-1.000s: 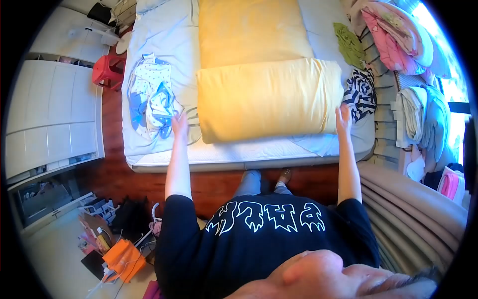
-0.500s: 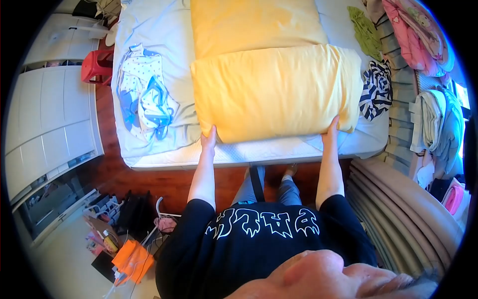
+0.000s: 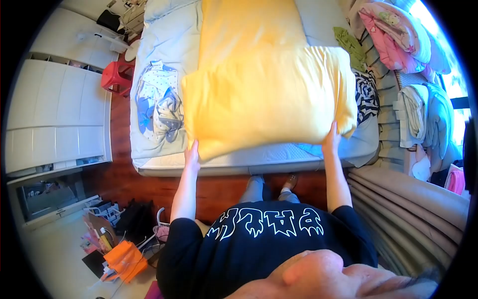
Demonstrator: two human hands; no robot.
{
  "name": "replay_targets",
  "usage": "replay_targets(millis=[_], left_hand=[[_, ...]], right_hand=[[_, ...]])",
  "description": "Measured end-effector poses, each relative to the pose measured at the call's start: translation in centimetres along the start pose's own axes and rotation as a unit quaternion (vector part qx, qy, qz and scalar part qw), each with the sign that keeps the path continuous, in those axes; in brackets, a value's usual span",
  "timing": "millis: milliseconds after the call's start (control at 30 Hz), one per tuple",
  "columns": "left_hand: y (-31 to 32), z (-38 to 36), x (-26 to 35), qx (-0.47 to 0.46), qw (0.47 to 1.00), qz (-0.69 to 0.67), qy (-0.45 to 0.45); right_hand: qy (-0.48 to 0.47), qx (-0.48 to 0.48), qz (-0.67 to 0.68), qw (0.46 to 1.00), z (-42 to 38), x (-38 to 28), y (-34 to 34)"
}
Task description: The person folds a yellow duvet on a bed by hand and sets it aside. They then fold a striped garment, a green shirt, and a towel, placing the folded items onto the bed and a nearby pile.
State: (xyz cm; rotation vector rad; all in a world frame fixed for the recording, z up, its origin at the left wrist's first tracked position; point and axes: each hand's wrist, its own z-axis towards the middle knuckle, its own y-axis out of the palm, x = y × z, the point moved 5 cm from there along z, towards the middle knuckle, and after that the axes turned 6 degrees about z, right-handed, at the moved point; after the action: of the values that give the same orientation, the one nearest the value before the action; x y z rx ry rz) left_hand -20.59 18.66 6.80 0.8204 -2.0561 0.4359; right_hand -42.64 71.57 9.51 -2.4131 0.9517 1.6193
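Quilted mattress (image 3: pixel 234 161) beneath folded yellow bedding (image 3: pixel 261 97)

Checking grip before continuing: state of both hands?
Left hand: holding the yellow bedding near its lower left corner.
Right hand: holding its near edge, toward the right.

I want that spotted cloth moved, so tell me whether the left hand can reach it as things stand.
Probably yes: the spotted cloth lies on the bed close to the left hand, largely uncovered. But that hand seems to grip a corner of the yellow bedding and would likely have to let go first.
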Motion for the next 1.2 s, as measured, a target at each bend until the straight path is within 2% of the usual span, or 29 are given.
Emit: replay_targets(millis=[33,100,133,167,233,267,300,367,400,467,533,567,600,633,667,700,733,767,800,833,867,900,967,1000,1067,1100,1133,1167,1200], left_hand=[[-1.0,-2.6,-1.5,-0.001,0.999,0.006,-0.032],[-2.6,-8.3,-4.9,-0.005,0.995,0.011,-0.103],[-3.9,-10.6,-7.5,0.005,0.989,0.041,-0.144],[-5.7,-12.5,-10.7,-0.005,0.984,0.077,-0.162],[-8.6,-16.8,-16.3,0.020,0.957,0.116,-0.267],[-9.9,-18.4,-19.2,0.028,0.940,0.107,-0.323],[-9.9,-20.5,-19.4,0.030,0.935,0.101,-0.339],[-11.2,-21.1,-21.0,0.087,0.915,0.169,-0.354],[-11.3,-20.7,-20.7,0.088,0.914,0.172,-0.357],[-10.4,-18.2,-19.3,0.085,0.946,0.085,-0.301],[-8.9,-13.7,-15.2,0.074,0.977,0.010,-0.201],[-7.5,-11.3,-11.7,0.046,0.983,0.004,-0.179],[-5.3,-8.6,-7.7,-0.025,0.985,-0.065,-0.161],[-4.0,-6.9,-3.0,-0.016,0.984,-0.099,-0.146],[-3.1,-4.0,1.0,0.002,0.977,-0.110,-0.180],[-0.7,-3.5,8.1,-0.005,0.993,-0.119,-0.020],[0.9,-1.4,13.3,-0.079,0.981,-0.148,0.097],[1.3,1.6,17.3,-0.252,0.937,-0.130,0.205],[3.9,0.0,21.3,-0.199,0.944,-0.152,0.214],[6.9,-2.4,24.9,-0.144,0.948,-0.175,0.225],[8.1,-1.8,24.6,-0.145,0.947,-0.179,0.222],[8.7,-0.6,24.0,-0.113,0.961,-0.083,0.238],[8.0,2.9,20.7,-0.033,0.958,0.104,0.267],[6.5,5.6,16.0,0.012,0.941,0.194,0.278],[1.0,11.5,4.2,0.089,0.935,0.272,0.211],[0.2,9.6,1.4,0.042,0.942,0.330,0.038],[-0.7,7.5,-1.4,0.101,0.932,0.344,0.059],[-0.9,5.7,-3.7,0.076,0.948,0.304,-0.054],[-0.8,4.1,-5.6,0.051,0.950,0.258,-0.169]], right_hand=[[0.052,-0.005,-0.006,0.999,-1.9,0.7,-2.4],[0.041,-0.015,-0.012,0.999,-5.6,2.4,-8.1],[0.076,0.019,-0.043,0.996,-7.6,3.3,-11.5],[0.067,0.022,-0.072,0.995,-9.0,4.8,-15.5],[0.159,0.112,-0.137,0.971,-12.4,6.8,-22.4],[0.209,0.131,-0.261,0.933,-13.7,6.5,-25.2],[0.213,0.128,-0.263,0.932,-13.9,6.5,-25.5],[0.222,0.123,-0.220,0.942,-13.7,7.8,-27.0],[0.224,0.123,-0.200,0.946,-13.6,8.1,-27.7],[0.223,0.128,-0.163,0.953,-13.7,7.9,-29.5],[0.163,0.051,-0.161,0.972,-13.0,2.0,-19.8],[0.132,0.013,-0.156,0.979,-12.9,-1.3,-14.6],[0.170,0.033,-0.075,0.982,-11.7,-3.1,-10.3],[0.147,-0.037,-0.075,0.986,-9.4,-4.5,-7.1],[0.114,-0.054,-0.012,0.992,-10.3,-8.3,-1.0],[0.080,-0.102,0.024,0.991,-7.9,-9.0,1.8],[0.036,-0.228,0.114,0.966,-6.4,-10.1,5.5],[-0.010,-0.220,0.096,0.971,-5.4,-11.7,8.6],[-0.066,-0.180,0.036,0.981,-5.9,-13.0,11.3],[-0.138,-0.183,-0.061,0.971,-3.9,-12.8,12.5],[-0.247,-0.156,-0.193,0.937,-1.7,-11.6,12.5],[-0.349,-0.127,-0.319,0.872,0.4,-9.6,12.0],[-0.417,-0.073,-0.443,0.790,3.4,-5.6,8.2],[-0.371,-0.030,-0.429,0.823,5.0,-2.7,4.9],[-0.251,0.027,-0.420,0.872,5.0,1.5,-2.0],[-0.063,0.044,-0.441,0.894,6.8,5.9,-7.0],[0.126,0.062,-0.445,0.884,7.6,10.0,-11.2],[0.132,0.067,-0.448,0.882,6.1,10.2,-11.8],[0.220,0.050,-0.350,0.909,3.9,11.0,-11.8]])
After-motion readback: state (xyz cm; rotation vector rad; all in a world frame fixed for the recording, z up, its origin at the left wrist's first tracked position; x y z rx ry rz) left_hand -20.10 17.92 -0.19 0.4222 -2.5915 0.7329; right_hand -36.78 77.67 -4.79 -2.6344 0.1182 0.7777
